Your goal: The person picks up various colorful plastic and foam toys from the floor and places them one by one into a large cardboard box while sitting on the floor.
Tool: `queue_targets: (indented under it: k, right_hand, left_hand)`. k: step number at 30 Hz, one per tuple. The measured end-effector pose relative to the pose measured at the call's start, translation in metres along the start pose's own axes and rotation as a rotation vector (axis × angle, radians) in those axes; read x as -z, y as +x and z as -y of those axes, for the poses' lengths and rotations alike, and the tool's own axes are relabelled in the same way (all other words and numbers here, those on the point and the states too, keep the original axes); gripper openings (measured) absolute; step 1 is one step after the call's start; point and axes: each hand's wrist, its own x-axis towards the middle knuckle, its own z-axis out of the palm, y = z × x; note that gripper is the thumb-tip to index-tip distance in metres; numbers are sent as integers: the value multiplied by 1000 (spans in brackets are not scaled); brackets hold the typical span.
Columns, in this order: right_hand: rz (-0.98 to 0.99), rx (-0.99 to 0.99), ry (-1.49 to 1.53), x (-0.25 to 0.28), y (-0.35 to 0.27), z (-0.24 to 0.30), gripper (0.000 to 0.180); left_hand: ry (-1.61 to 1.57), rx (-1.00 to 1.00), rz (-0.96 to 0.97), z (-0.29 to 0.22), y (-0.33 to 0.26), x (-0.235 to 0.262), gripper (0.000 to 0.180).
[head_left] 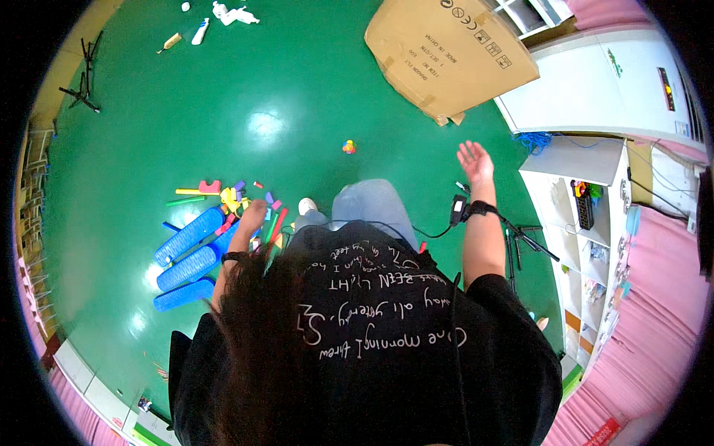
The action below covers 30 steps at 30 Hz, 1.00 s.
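A: Nearest of all, the black shirt [394, 312]: white handwriting-style lettering right across it, upside down from this angle.

B: And long dark hair [249, 342] drops over one side, hiding some of it!

A: Now the left hand [256, 213], at the toy blocks [231, 200]. Clenched or released? Too small and blurred, I can't tell, nor whether it touches one.

B: The blocks lie scattered on the green floor [297, 104], red, yellow, green and purple, some lost behind that hand and forearm.

A: Beside them, blue slabs [186, 269], one running partly behind the arm.

B: Over to the right hand [474, 160]: palm up, fingers released and spread, well clear of the blocks! A small black box [457, 211] by its wrist carries a white label, print unreadable.

A: Farther out, a small multicoloured toy [349, 147], its shape hard to make out.

B: Then the big cardboard box [439, 70], dark print and framed symbols slanting over its side, upper edge cut off by the view.

A: And way back, a white bottle [201, 31], too tiny to show any label clearly.
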Motion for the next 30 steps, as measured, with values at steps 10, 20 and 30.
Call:
queue_targets:
  k: [10,20,30]
  right_hand:
    - [1,46,-111,40,43,57,26]
    - [-447,647,-1131,78,168,83,36]
    - [-356,723,-1729,-76,115,91,63]
  left_hand:
    - [111,284,242,4,-68,-44,39]
    - [30,-58,220,-101,-91,-2,24]
    - [47,155,222,-157,-78,88,24]
